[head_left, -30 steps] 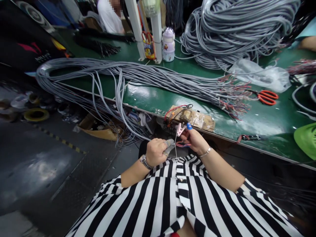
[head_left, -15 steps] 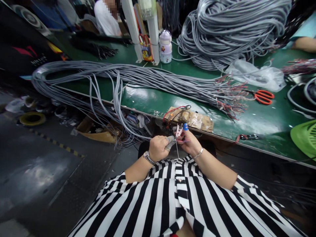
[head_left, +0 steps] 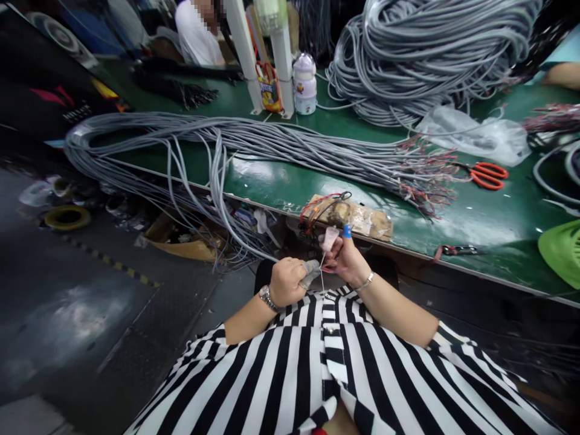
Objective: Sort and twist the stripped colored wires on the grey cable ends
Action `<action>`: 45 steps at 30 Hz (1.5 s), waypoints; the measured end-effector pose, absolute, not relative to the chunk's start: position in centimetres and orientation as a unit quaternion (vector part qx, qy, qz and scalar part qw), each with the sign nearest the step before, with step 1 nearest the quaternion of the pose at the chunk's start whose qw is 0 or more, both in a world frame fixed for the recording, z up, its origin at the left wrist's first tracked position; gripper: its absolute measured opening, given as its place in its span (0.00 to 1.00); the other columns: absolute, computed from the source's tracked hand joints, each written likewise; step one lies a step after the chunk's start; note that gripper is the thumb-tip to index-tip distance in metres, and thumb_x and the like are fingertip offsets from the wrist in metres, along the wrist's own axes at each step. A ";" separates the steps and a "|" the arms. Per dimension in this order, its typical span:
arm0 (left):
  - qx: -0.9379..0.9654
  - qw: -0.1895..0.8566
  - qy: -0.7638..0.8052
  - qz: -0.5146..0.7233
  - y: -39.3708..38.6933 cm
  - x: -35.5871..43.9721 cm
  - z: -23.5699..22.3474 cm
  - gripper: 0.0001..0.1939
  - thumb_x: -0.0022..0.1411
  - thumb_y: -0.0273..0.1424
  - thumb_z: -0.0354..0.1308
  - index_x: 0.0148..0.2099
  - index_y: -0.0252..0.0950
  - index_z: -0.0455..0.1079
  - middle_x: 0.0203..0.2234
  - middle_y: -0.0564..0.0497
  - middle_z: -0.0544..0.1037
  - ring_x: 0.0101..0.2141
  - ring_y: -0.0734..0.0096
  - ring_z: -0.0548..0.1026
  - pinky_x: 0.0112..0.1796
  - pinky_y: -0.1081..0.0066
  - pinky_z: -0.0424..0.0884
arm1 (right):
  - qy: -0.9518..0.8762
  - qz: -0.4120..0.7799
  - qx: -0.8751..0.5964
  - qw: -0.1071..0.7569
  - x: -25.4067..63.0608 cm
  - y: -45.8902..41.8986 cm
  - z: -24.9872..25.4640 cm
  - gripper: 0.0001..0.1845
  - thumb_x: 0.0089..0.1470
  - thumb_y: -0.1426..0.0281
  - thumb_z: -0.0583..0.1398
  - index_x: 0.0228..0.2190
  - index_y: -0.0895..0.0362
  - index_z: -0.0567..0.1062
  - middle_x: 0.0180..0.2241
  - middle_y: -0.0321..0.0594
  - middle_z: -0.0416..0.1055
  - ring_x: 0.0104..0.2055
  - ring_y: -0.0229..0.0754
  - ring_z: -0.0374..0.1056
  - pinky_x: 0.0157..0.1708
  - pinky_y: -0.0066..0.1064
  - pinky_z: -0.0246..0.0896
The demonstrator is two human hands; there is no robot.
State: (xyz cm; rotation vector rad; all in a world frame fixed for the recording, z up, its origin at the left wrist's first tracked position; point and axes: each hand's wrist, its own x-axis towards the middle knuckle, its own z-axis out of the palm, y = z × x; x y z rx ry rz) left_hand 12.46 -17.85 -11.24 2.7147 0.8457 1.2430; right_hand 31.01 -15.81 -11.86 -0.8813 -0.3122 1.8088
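Observation:
My left hand [head_left: 286, 283], with a watch at the wrist and grey covers on its fingertips, is closed around the end of a grey cable [head_left: 247, 244] that comes in from the left. A thin white strand [head_left: 322, 279] stands out at its fingertips. Just to the right, my right hand [head_left: 348, 261], a blue cover on one fingertip, is closed on a small pale pink clip-like tool [head_left: 329, 238]. Thin coloured wires [head_left: 334, 270] show under its fingers. How the tool meets the strand is too small to tell.
A long bundle of grey cables [head_left: 281, 148] with stripped ends lies on the green table [head_left: 263, 181]. Behind it sits a big cable coil [head_left: 426, 54]. Orange-handled scissors [head_left: 489, 175], a taped board [head_left: 362, 220] and a green basket [head_left: 562, 254] are nearby. A co-worker [head_left: 199, 33] sits across.
My left hand has shifted slightly left and down, away from the pink tool. My right hand has tilted the tool, and a length of white strand now shows between the hands.

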 end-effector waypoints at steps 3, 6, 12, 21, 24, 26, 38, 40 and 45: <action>0.879 0.053 0.257 0.399 -19.1 11.3 -11.5 0.07 0.61 0.28 0.55 0.39 0.34 0.74 0.25 0.48 0.79 0.25 0.71 0.74 0.29 0.70 0.69 | -0.130 0.764 -0.361 0.518 31.6 -16.1 -12.1 0.29 0.46 0.42 0.60 0.24 0.56 0.65 0.21 0.32 0.66 0.16 0.28 0.52 0.10 0.19 0.34; 0.871 0.100 0.272 0.396 -19.9 10.1 -12.2 0.08 0.62 0.29 0.55 0.42 0.34 0.73 0.28 0.47 0.79 0.28 0.70 0.75 0.31 0.69 0.70 | -0.140 0.767 -0.364 0.510 31.8 -16.2 -12.1 0.28 0.46 0.42 0.61 0.26 0.55 0.66 0.21 0.32 0.65 0.16 0.28 0.50 0.11 0.19 0.33; 0.803 0.156 0.362 0.448 -19.3 8.9 -12.6 0.09 0.62 0.32 0.59 0.45 0.36 0.71 0.33 0.48 0.76 0.34 0.71 0.75 0.35 0.71 0.73 | -0.173 0.765 -0.375 0.495 32.0 -16.4 -11.5 0.27 0.47 0.43 0.60 0.28 0.56 0.68 0.23 0.33 0.67 0.17 0.28 0.48 0.11 0.20 0.32; 0.765 0.417 0.301 0.387 -15.8 11.0 -10.8 0.12 0.65 0.38 0.55 0.40 0.33 0.73 0.27 0.50 0.73 0.27 0.76 0.71 0.30 0.75 0.71 | -0.249 0.727 -0.394 0.503 32.9 -16.5 -10.5 0.26 0.44 0.47 0.64 0.27 0.58 0.70 0.21 0.33 0.63 0.18 0.28 0.47 0.13 0.20 0.31; 0.749 0.461 0.278 0.387 -14.8 12.0 -11.0 0.13 0.65 0.38 0.56 0.40 0.33 0.74 0.28 0.51 0.71 0.23 0.80 0.68 0.25 0.78 0.67 | -0.281 0.691 -0.420 0.517 32.8 -16.4 -10.7 0.25 0.44 0.49 0.66 0.24 0.58 0.69 0.18 0.31 0.60 0.18 0.28 0.47 0.13 0.20 0.34; 0.732 0.488 0.273 0.389 -14.4 12.4 -11.2 0.14 0.64 0.39 0.56 0.40 0.33 0.74 0.27 0.51 0.70 0.21 0.82 0.66 0.22 0.79 0.65 | -0.293 0.669 -0.434 0.528 32.5 -16.4 -11.0 0.26 0.44 0.47 0.65 0.23 0.58 0.69 0.17 0.30 0.58 0.17 0.28 0.47 0.14 0.21 0.35; 0.759 0.497 0.242 0.345 -14.7 12.9 -11.2 0.15 0.65 0.39 0.55 0.37 0.32 0.74 0.25 0.51 0.70 0.23 0.79 0.67 0.25 0.78 0.66 | -0.228 0.715 -0.372 0.547 31.5 -15.4 -11.1 0.26 0.39 0.49 0.69 0.26 0.60 0.75 0.21 0.34 0.64 0.19 0.27 0.45 0.13 0.22 0.33; 0.767 0.489 0.242 0.337 -14.8 13.0 -11.4 0.16 0.65 0.40 0.54 0.37 0.32 0.75 0.25 0.50 0.71 0.25 0.77 0.69 0.27 0.76 0.68 | -0.218 0.715 -0.374 0.550 31.5 -15.4 -11.2 0.25 0.39 0.51 0.69 0.27 0.60 0.75 0.23 0.34 0.66 0.19 0.27 0.46 0.13 0.22 0.34; 0.776 0.476 0.241 0.338 -15.2 12.4 -11.1 0.16 0.65 0.41 0.54 0.37 0.33 0.75 0.26 0.49 0.72 0.27 0.74 0.71 0.29 0.73 0.69 | -0.192 0.732 -0.379 0.532 31.4 -15.8 -11.3 0.28 0.40 0.46 0.67 0.28 0.59 0.73 0.21 0.33 0.64 0.18 0.28 0.48 0.12 0.21 0.35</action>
